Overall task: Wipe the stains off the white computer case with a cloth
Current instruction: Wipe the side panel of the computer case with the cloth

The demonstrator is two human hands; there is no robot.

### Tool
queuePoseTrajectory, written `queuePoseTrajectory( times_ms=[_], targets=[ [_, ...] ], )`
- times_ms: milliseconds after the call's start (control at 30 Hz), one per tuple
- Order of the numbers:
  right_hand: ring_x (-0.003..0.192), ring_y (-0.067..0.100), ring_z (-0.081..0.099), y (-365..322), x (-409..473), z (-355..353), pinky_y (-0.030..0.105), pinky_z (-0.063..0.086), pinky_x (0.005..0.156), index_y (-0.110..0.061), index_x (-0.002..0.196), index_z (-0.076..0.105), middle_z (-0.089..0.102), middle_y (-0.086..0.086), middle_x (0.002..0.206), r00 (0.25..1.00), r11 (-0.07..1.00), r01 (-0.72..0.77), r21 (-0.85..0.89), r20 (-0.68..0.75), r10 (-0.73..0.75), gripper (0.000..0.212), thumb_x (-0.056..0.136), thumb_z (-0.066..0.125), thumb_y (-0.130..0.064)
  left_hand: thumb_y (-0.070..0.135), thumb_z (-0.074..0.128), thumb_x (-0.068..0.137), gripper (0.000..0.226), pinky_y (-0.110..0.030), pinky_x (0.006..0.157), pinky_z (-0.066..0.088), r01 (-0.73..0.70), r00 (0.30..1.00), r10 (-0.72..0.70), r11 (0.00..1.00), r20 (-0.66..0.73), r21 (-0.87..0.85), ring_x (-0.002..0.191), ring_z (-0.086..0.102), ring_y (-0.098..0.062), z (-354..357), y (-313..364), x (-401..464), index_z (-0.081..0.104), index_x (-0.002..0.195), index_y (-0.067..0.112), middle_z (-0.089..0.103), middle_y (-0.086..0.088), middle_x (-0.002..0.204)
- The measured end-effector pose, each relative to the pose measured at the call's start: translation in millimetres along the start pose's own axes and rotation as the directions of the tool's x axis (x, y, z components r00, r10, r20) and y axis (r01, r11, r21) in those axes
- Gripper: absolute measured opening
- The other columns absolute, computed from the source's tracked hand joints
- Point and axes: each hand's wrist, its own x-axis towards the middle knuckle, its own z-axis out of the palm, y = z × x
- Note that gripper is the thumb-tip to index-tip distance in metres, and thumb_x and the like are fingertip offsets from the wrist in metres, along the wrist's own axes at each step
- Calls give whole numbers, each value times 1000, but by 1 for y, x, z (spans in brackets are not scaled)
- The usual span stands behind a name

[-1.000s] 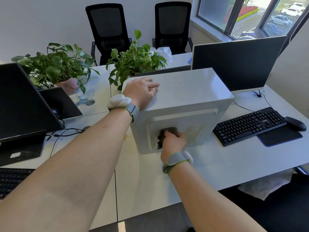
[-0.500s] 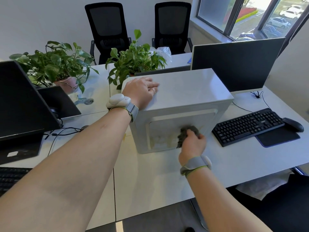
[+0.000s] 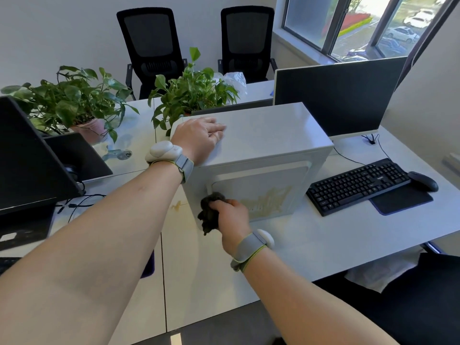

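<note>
A white computer case (image 3: 268, 135) stands on the desk in the middle of the view. Yellowish streaky stains (image 3: 270, 199) mark the right part of its near side panel. My right hand (image 3: 230, 216) grips a bunched dark cloth (image 3: 210, 212) and presses it against the lower left of that panel. My left hand (image 3: 199, 138) rests flat on the left end of the case's top, fingers straight.
A black keyboard (image 3: 356, 185), mouse (image 3: 423, 184) and mouse pad lie right of the case, with a monitor (image 3: 336, 95) behind. Two potted plants (image 3: 191, 93) stand behind and to the left. Another monitor (image 3: 27, 158) sits at the left edge. A small yellow smear (image 3: 177, 205) marks the desk.
My right hand has swept the cloth from the right part of the panel back to its lower left, uncovering the yellow streaks. My left hand stayed on the top.
</note>
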Motion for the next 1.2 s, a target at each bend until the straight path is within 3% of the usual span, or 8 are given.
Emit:
queuePoseTrajectory(
  times_ms=[167,300,433,533,700,867,1067,1200],
  targets=[
    [58,33,68,-21,8,-96,37,51,49,2,105,59,67,20,73,958,975,97,198,-284,-38,14,91,60,1,42,50,103,33,-40,119,28,10,1000,-11,999,24,48,141,43,-18,1,4,1,66,131,42,53,10,150],
    [98,42,70,-42,27,-146,52,61,73,-9,123,62,68,24,111,899,947,182,263,-435,-52,38,85,61,-12,34,46,104,35,-42,117,31,0,999,-6,992,43,123,142,43,-21,-1,11,-1,68,131,37,55,8,149],
    [104,33,67,-61,29,-158,51,60,88,-12,133,57,65,15,115,904,940,237,244,-409,-122,43,92,57,0,29,33,90,39,-44,95,48,51,988,-86,968,130,247,111,59,-32,-11,39,1,70,103,24,68,-1,116],
    [102,32,69,-60,34,-165,52,60,91,-12,130,59,68,13,113,893,942,250,226,-429,-134,46,86,66,-1,19,47,90,26,-37,89,47,222,971,-238,910,2,350,104,63,-33,-1,76,6,70,102,16,69,-8,108],
    [101,26,71,-61,50,-164,45,61,92,-16,121,64,71,6,108,862,923,301,238,-481,-157,39,85,77,-7,60,42,98,61,-48,114,29,174,984,-176,982,17,71,138,43,-29,19,68,6,48,143,18,48,-4,150],
    [87,18,65,-47,48,-114,29,50,80,-21,106,64,67,-1,95,883,930,252,267,-456,-109,31,83,83,-9,80,36,83,74,-48,115,29,71,993,-94,961,75,266,140,41,-23,25,65,10,54,139,36,50,4,149],
    [96,34,74,-13,31,-79,54,59,91,-16,102,74,77,13,100,991,993,118,-5,59,-117,34,74,85,-1,80,40,86,73,-46,119,24,79,993,-99,964,67,253,143,36,-24,24,62,8,52,143,37,45,4,153],
    [89,33,71,-44,28,-119,40,60,75,-10,101,70,72,10,91,940,963,259,80,-250,-232,27,78,81,-4,81,43,86,73,-48,120,23,93,993,-109,965,50,244,144,35,-23,24,63,7,50,145,38,45,6,153]
  ],
)
